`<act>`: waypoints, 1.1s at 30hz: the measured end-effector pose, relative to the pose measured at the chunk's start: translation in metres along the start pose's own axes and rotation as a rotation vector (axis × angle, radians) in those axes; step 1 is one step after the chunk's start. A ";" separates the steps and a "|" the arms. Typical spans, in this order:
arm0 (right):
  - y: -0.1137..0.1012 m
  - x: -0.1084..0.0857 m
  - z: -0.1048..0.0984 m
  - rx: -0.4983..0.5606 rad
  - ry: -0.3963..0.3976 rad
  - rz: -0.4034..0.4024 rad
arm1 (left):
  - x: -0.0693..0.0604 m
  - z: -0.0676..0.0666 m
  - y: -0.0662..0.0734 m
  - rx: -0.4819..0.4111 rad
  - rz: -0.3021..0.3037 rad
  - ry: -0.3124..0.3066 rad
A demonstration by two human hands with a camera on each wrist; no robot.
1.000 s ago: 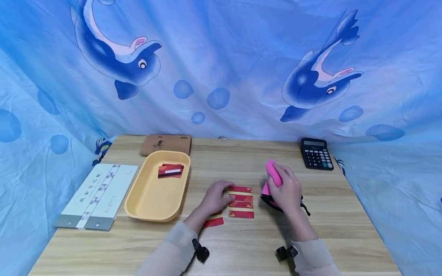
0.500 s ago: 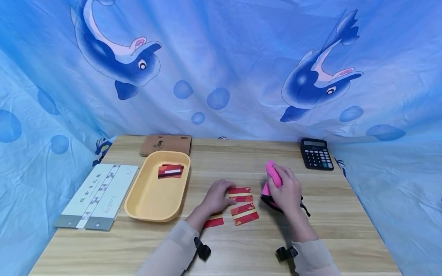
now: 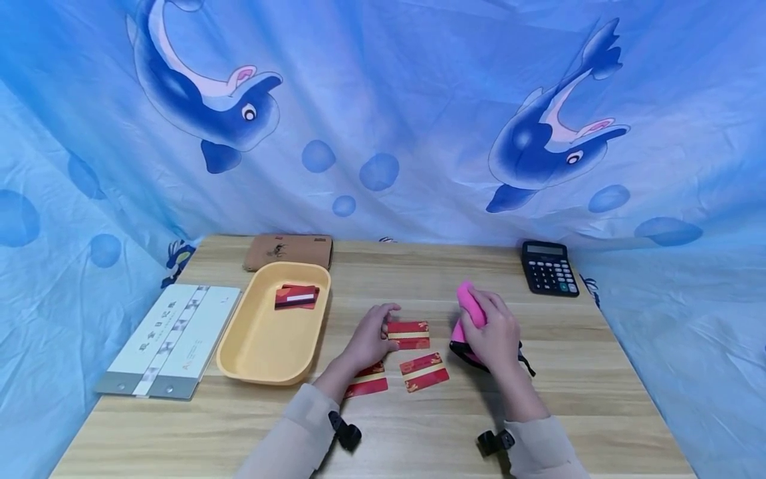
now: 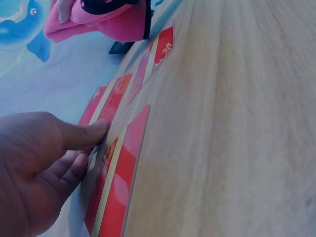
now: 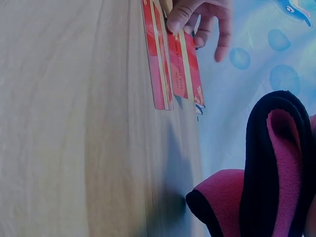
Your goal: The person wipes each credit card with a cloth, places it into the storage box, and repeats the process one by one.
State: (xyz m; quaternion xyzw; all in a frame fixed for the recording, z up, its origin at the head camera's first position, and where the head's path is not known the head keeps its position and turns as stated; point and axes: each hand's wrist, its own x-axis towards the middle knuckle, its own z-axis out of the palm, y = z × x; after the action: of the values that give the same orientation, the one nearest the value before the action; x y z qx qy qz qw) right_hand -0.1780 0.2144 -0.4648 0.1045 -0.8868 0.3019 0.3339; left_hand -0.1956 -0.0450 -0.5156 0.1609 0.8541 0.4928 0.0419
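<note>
My left hand [image 3: 365,339] pinches the near left end of a red bank card [image 3: 413,334] with a gold stripe. In the right wrist view, its thumb lies on this card [image 5: 185,69] and the other fingers are behind it. A second card [image 3: 424,372] lies tilted on the table just in front. Partly under my left wrist is another red card [image 3: 368,384]. My right hand [image 3: 495,329] grips a folded pink cloth [image 3: 471,307] with black edging [image 5: 256,173], to the right of the cards. Its fingers are mostly hidden in the right wrist view.
A yellow tray [image 3: 224,352] on the left contains red cards [image 3: 296,297]. Behind it lies a brown wallet [image 3: 287,251]; a white ledger [image 3: 170,336] lies further left. At the back right is a black calculator [image 3: 548,267]. A blue dolphin curtain [image 3: 419,100] borders the wooden table [image 3: 431,439].
The nearer card has turned and slid toward me, apart from the other. My left hand has shifted slightly left with the far card. The right hand and cloth stay nearly in place.
</note>
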 end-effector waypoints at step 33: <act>-0.076 0.017 0.015 0.084 0.136 -0.371 | 0.000 -0.027 0.087 -0.898 -0.207 0.245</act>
State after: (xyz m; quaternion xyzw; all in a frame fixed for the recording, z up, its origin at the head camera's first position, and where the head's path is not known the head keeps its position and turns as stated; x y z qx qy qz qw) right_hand -0.1697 0.1449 -0.4268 0.2595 -0.8142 0.2785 0.4383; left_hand -0.1814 -0.0274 -0.4271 -0.0183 0.5669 0.8218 0.0550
